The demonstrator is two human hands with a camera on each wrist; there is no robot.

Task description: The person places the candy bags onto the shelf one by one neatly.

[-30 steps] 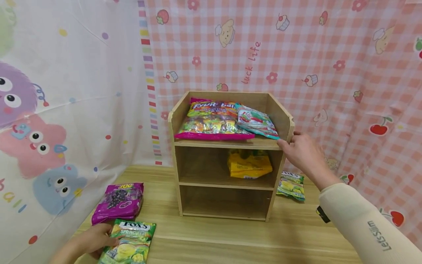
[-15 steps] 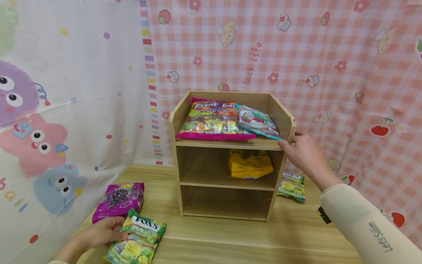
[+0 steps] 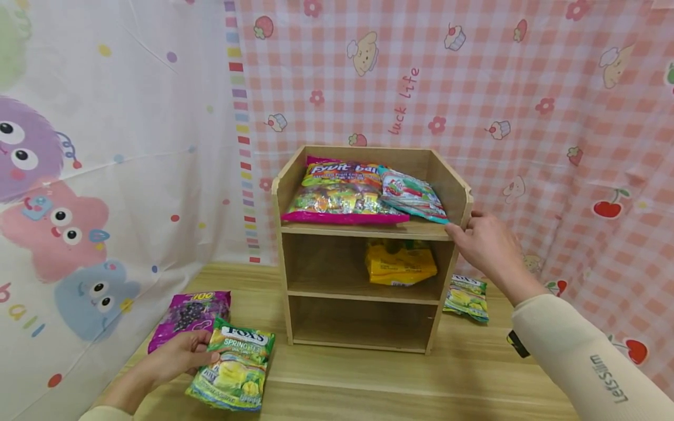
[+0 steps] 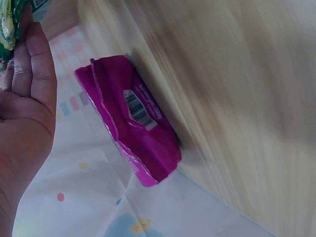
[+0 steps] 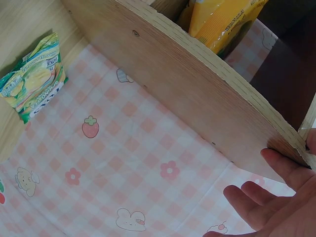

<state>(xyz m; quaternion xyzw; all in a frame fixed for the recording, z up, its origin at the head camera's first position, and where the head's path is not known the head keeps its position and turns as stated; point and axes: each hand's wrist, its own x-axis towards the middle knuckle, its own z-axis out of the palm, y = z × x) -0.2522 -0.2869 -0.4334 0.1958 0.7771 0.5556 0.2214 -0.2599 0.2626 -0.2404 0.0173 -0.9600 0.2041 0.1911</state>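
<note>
My left hand [image 3: 181,358] pinches the left edge of a green and yellow Fox's Spring Tea candy bag [image 3: 234,369], thumb on its front. The bag is lifted, tilted over the table's front left, and overlaps a purple grape candy bag [image 3: 191,318] in the head view. With thumb in front and fingers on the outer face, my right hand [image 3: 487,245] grips the right side panel of a small wooden shelf [image 3: 363,297]. In the right wrist view the index fingertip touches that side panel [image 5: 163,74], while the other fingers are off it.
On the shelf's top lie a large Fruit Balls candy bag [image 3: 344,193] and a teal candy bag [image 3: 412,196]. A yellow bag [image 3: 401,263] sits in the middle compartment. Another Fox's bag [image 3: 466,298] lies right of the shelf. Patterned cloths [image 3: 526,88] hang behind and at left.
My left hand has lifted the Fox's candy bag and carried it right and toward the shelf. The right hand has stayed on the shelf's side panel.
</note>
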